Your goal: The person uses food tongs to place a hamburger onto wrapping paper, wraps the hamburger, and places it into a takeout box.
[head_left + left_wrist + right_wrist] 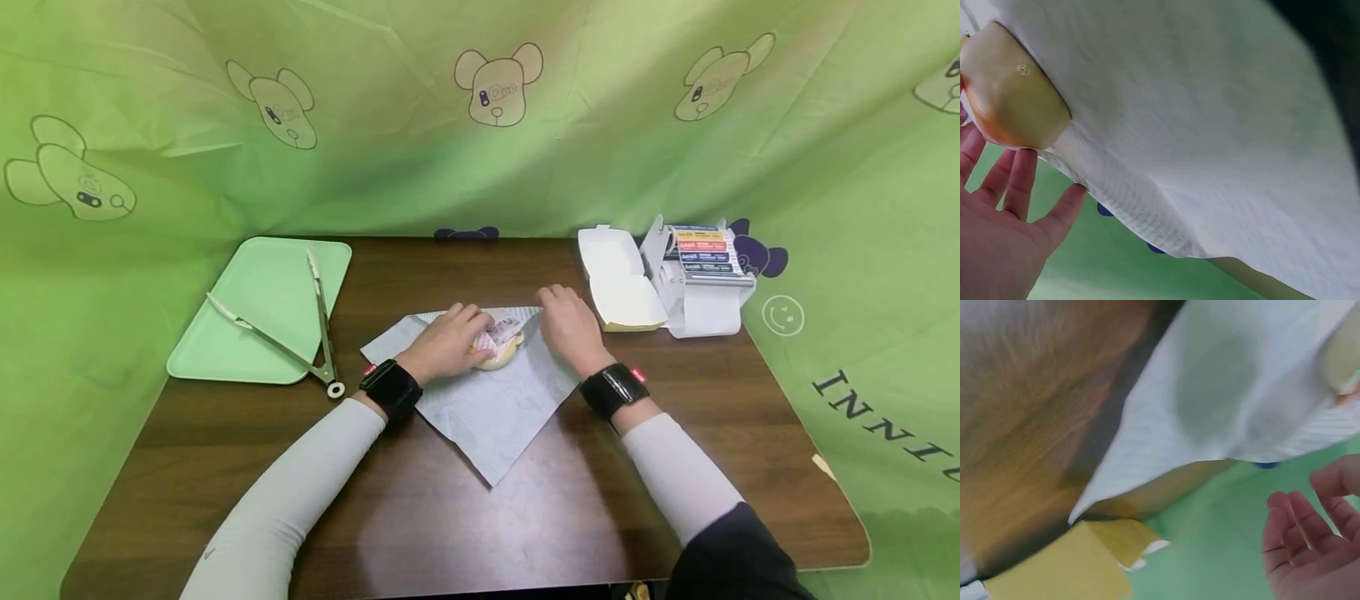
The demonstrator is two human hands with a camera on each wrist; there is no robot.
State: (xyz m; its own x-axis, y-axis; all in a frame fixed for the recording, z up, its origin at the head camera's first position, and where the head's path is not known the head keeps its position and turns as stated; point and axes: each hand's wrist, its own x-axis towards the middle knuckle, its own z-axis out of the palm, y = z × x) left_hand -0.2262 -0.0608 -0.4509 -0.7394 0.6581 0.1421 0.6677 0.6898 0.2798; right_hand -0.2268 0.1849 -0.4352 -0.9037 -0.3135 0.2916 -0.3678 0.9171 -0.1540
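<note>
A burger [501, 360] with a pale, shiny bun lies on a sheet of printed wrapping paper [495, 425], one edge of which is folded over its top. My left hand [446, 343] holds the burger from the left, thumb at the near side and fingers on the far side over the folded paper. In the left wrist view, the fingertips touch the paper edge beside the bun [1019, 94]. Near the paper's far right edge is my right hand [570, 329]. Its fingers [1304, 519] are loosely bent, with nothing visible between them in the right wrist view.
Metal tongs [324, 333] lie spread on a light green tray [262, 258] at the left, their hinge end past its edge. An opened white carton [626, 292] stands at the back right beside a dispenser [705, 283] with coloured labels. Green patterned cloth [375, 150] hangs behind the table.
</note>
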